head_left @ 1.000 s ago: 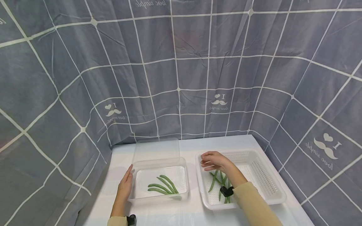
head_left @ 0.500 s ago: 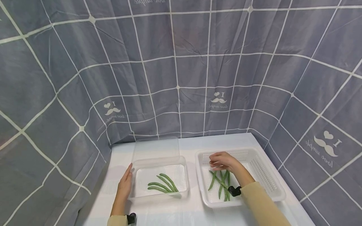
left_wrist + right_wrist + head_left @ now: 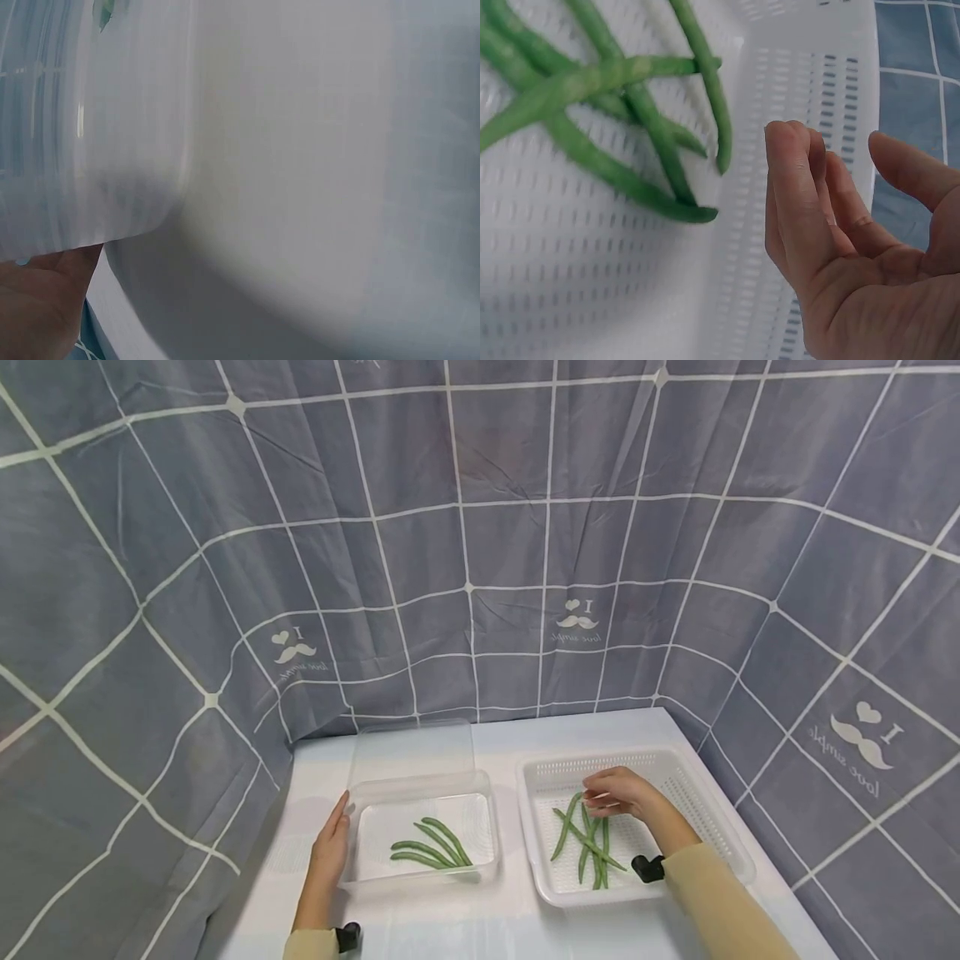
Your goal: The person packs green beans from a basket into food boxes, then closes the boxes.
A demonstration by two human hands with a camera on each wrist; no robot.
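My left hand [image 3: 327, 852] rests against the left wall of a clear plastic container [image 3: 420, 883], its fingers fairly straight. In the left wrist view, the hand [image 3: 45, 307] is at the base of the container's wall [image 3: 127, 172]. Several green beans [image 3: 427, 847] lie inside the container. To the right, a white perforated basket [image 3: 712, 827] has several more green beans [image 3: 585, 839] crossed over one another. My right hand [image 3: 626, 795] hovers over the basket, fingers slightly bent and thumb apart. In the right wrist view, nothing lies between the thumb and fingers of that hand [image 3: 832, 217].
A clear flat lid [image 3: 412, 747] lies behind the container on the white table [image 3: 510, 739]. Grey checked curtains [image 3: 510, 552] enclose the table's back and sides.
My right hand has moved rightward from the basket's left rim, uncovering more of the green beans below. My left hand stays at the container, and the head view has tilted slightly.
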